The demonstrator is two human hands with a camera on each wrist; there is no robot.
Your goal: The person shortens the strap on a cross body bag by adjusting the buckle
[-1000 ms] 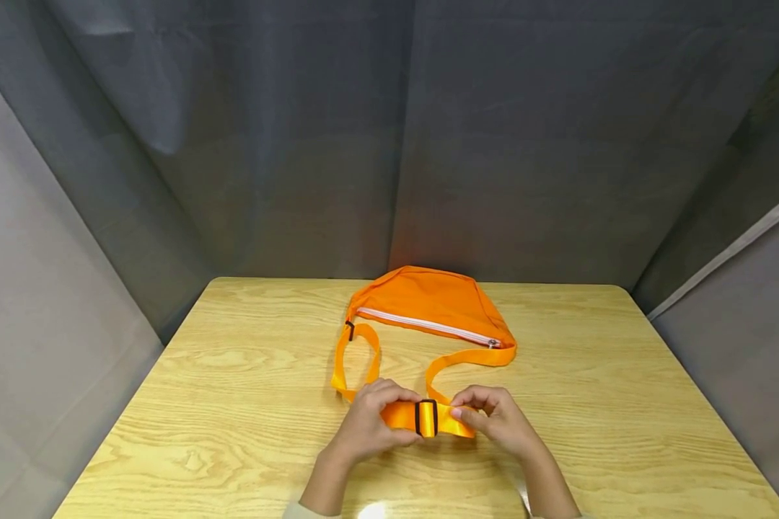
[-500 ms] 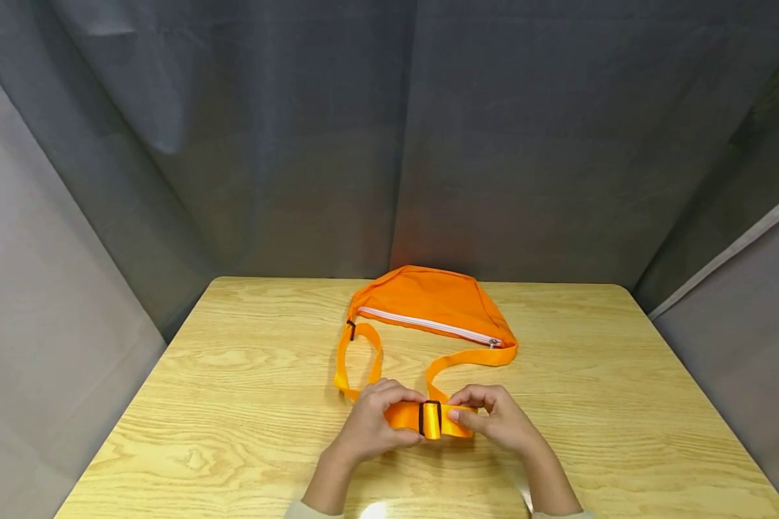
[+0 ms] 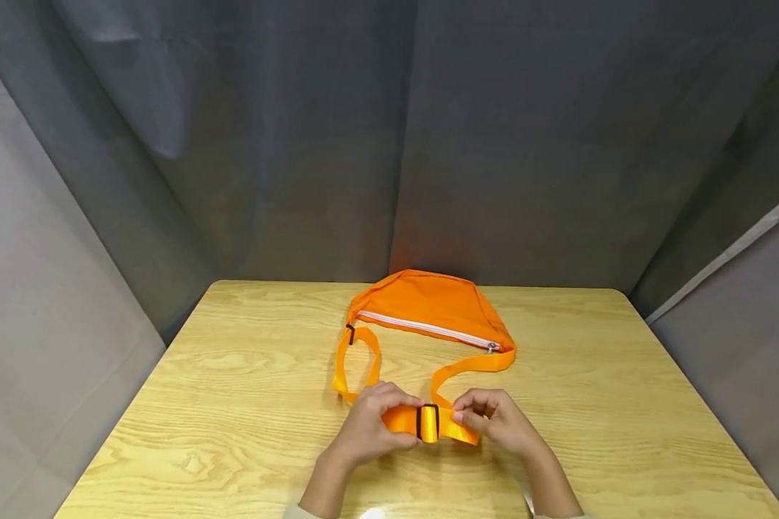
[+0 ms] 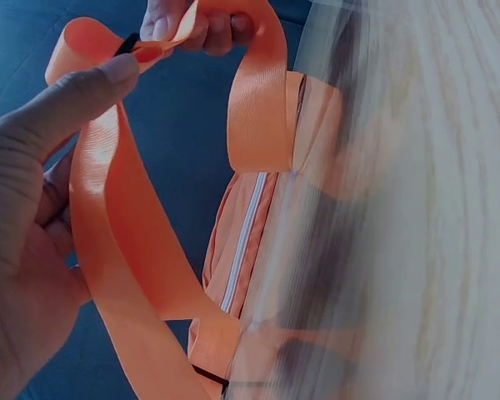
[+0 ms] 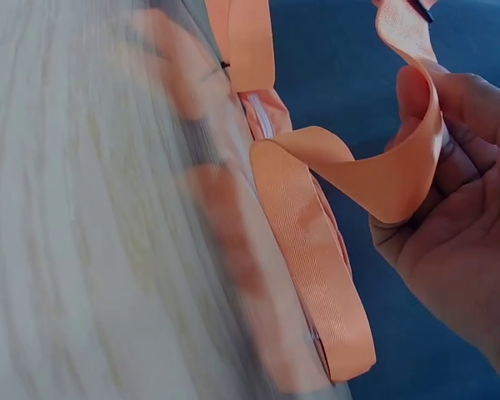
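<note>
Left hand (image 3: 366, 425): lower centre, gripping strap (image 3: 400, 419) beside buckle (image 3: 419, 424).
Orange bag (image 3: 431, 306): centre, on worktop (image 3: 253, 404).
Right-side webbing (image 3: 457, 427): slightly longer than moments ago, suggesting strap work continues.
Right hand (image 3: 501, 422): lower centre-right, pinching strap.

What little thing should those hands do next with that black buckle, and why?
I'd guess the right hand should gently draw the orange strap away from the black buckle: that hand pinches the strap beside the buckle, while the left hand grips the buckle's edges and could steady it.
</note>
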